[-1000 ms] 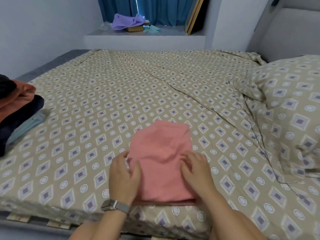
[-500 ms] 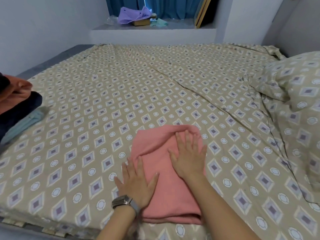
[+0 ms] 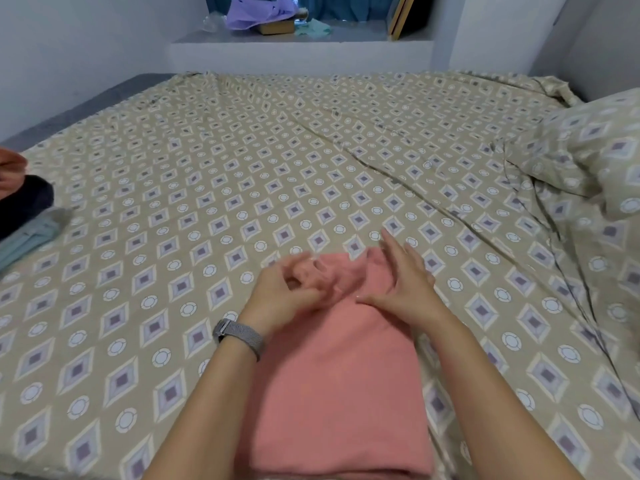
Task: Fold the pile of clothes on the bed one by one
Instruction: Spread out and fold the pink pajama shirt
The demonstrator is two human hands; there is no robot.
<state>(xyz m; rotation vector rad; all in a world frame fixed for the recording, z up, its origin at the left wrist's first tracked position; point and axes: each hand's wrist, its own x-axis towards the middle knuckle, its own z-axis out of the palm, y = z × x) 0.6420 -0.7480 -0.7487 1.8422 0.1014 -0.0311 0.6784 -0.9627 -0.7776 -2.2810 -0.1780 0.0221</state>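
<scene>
At 6 o'clock on the bed [image 3: 311, 161] lies the folded pink cloth [image 3: 339, 386]; left hand [image 3: 287, 292] blurred, grip unclear; right hand [image 3: 405, 282] spread flat, holding nothing; pile [image 3: 24, 209] at 9 o'clock

Both hands [image 3: 346, 289] now off pink garment [image 3: 341, 386].

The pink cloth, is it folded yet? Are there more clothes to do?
Nearly. The pink cloth already lies in a flat, layered rectangle on the bed. The left hand and right hand are at its far edge; the left looks blurred. A pile of clothes waits at the left edge.
</scene>
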